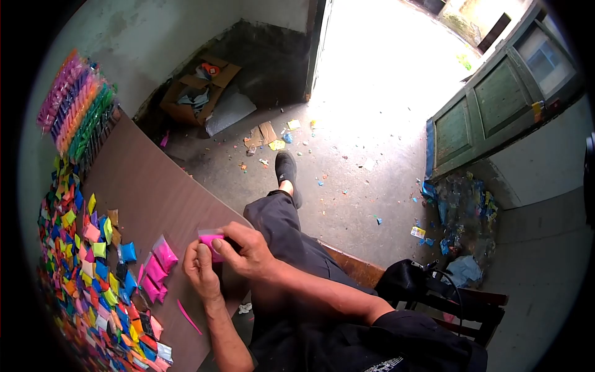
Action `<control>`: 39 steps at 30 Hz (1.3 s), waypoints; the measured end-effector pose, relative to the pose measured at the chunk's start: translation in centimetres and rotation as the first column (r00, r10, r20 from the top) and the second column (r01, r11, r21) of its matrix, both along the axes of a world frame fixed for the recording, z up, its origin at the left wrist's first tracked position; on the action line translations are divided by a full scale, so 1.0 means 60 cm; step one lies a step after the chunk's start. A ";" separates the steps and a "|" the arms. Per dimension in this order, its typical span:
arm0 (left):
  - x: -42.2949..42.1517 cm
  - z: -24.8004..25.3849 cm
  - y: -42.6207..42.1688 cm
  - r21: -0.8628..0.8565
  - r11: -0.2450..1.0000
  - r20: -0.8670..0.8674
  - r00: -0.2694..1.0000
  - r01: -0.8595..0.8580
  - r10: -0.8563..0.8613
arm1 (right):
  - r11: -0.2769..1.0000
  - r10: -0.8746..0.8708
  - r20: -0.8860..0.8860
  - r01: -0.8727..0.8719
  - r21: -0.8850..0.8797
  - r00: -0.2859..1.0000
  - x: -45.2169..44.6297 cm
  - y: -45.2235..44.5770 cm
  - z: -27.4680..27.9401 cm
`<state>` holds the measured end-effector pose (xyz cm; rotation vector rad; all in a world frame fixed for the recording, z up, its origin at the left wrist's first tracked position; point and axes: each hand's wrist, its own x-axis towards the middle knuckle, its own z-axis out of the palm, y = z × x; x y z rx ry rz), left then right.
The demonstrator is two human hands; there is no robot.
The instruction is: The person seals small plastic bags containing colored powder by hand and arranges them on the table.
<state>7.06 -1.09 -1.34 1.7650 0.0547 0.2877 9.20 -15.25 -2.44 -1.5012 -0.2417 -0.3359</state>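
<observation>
Both of my hands are together above the table's right edge, around a small clear packet with bright pink filling point(212, 242). My left hand point(203, 270) pinches the packet from its lower left side. From the right, my right hand point(248, 249) grips it between thumb and fingers. Left of my hands, more pink packets point(156, 273) lie on the brown table point(155, 180). A thin pink strip point(188, 317) rests on the tabletop below them.
Many small colourful packets point(99, 250) cover the table's left side, with bundled coloured packs point(77, 108) behind. An open cardboard box point(180, 111) stands on the floor. Scraps lie about the floor. A green door point(489, 99) and a dark chair point(489, 310) are at the right.
</observation>
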 end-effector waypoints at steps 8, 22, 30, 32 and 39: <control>0.001 -0.010 0.006 -0.069 0.997 0.023 1.000 -0.015 0.017 | 0.985 0.105 -0.006 -0.105 -0.133 0.994 -0.003 -0.009 0.005; 0.001 -0.005 0.002 -0.044 0.998 0.044 0.998 -0.049 0.051 | 0.986 0.085 0.052 -0.076 -0.151 0.995 0.002 -0.004 -0.007; 0.000 -0.020 -0.004 -0.095 0.993 0.006 0.998 -0.068 0.069 | 0.992 0.071 0.006 -0.070 -0.106 0.997 -0.002 -0.009 0.005; -0.003 -0.018 -0.010 -0.130 0.991 -0.007 1.000 -0.020 0.020 | 0.996 0.018 0.018 -0.017 -0.084 1.000 -0.002 -0.006 -0.001; -0.007 -0.012 -0.014 0.070 0.993 0.048 0.995 -0.091 0.087 | 0.990 0.057 0.010 -0.055 -0.127 0.998 -0.003 -0.013 0.020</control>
